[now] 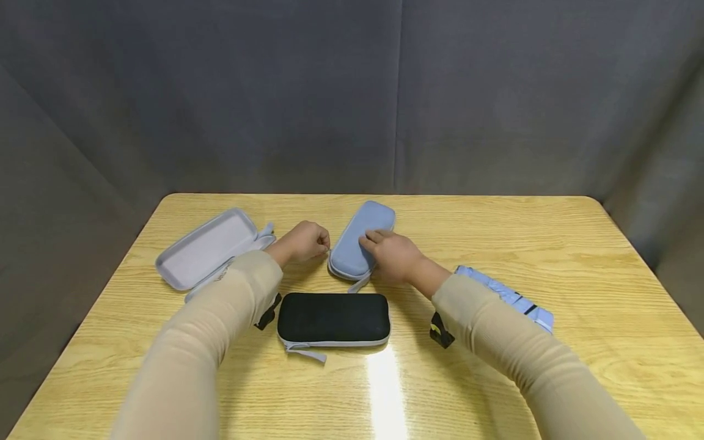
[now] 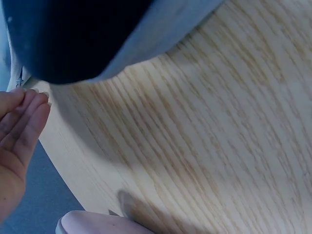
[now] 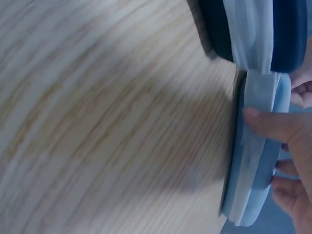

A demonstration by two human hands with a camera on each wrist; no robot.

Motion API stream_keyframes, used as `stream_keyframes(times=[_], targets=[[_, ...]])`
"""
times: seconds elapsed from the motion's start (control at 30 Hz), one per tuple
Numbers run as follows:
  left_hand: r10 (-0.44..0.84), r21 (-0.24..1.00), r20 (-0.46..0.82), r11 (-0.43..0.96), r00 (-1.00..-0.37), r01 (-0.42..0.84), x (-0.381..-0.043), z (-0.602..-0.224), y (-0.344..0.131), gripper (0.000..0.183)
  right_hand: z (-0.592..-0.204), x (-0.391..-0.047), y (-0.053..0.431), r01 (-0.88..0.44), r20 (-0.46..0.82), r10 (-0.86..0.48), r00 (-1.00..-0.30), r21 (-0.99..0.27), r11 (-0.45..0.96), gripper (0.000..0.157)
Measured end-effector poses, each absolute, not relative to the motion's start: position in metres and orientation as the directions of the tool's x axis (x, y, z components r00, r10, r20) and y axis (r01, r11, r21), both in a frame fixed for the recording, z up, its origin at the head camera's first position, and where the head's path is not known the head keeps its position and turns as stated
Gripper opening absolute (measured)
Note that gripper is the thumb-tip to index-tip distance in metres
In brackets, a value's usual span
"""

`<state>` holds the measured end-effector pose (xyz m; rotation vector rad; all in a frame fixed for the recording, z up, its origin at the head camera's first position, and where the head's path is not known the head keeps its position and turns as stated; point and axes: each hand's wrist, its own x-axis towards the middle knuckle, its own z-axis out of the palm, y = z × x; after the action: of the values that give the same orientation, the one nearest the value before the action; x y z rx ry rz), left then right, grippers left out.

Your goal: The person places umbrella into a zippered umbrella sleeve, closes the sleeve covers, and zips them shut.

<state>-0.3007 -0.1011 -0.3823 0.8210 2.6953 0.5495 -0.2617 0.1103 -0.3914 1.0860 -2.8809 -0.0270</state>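
A blue zippered case (image 1: 363, 238) lies closed at a slant between both hands. At its left edge my left hand (image 1: 308, 241) pinches the small zipper pull, its fingertips and thumb together in the left wrist view, by the metal pull (image 2: 19, 82). My right hand (image 1: 393, 253) grips the case from the right; the right wrist view shows the thumb (image 3: 268, 124) against the zipper side and the other fingers over the top. Closer to me lies a black case (image 1: 333, 318) with a grey zipper band and a fabric tab, touched by neither hand.
An opened pale grey case (image 1: 209, 250) lies at the left, partly behind my left sleeve. On the right, a light blue folded item with black strips (image 1: 511, 296) is partly covered by my right forearm. A grey curtain (image 1: 352, 98) hangs behind the wooden table (image 1: 550, 238).
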Motion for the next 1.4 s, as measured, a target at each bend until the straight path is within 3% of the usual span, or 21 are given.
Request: stream_keyframes(times=[0.17,0.3,0.57,0.83,1.4], targets=[[0.568,0.422,-0.136,0.774,-0.812,0.471,-0.304,-0.385,-0.103,0.008,-0.396,-0.268,0.117,-0.694,0.094,-0.688,-0.72,-0.091,0.714,0.065],[0.565,0.423,-0.129,0.774,-0.815,0.47,-0.304,-0.387,-0.103,0.007,-0.393,-0.274,0.118,-0.678,0.025,-0.682,-0.73,-0.152,0.72,0.074],[0.57,0.417,-0.114,0.771,-0.814,0.481,-0.308,-0.389,-0.1,0.01,-0.382,-0.292,0.114,-0.633,-0.145,-0.65,-0.746,-0.148,0.76,0.093],[0.563,0.398,-0.104,0.779,-0.82,0.485,-0.31,-0.386,-0.095,0.01,-0.384,-0.295,0.112,-0.619,-0.137,-0.651,-0.747,-0.214,0.756,0.096],[0.557,0.41,-0.086,0.775,-0.826,0.48,-0.3,-0.392,-0.102,0.008,-0.391,-0.282,0.114,-0.573,-0.035,-0.577,-0.816,-0.077,0.816,0.09]])
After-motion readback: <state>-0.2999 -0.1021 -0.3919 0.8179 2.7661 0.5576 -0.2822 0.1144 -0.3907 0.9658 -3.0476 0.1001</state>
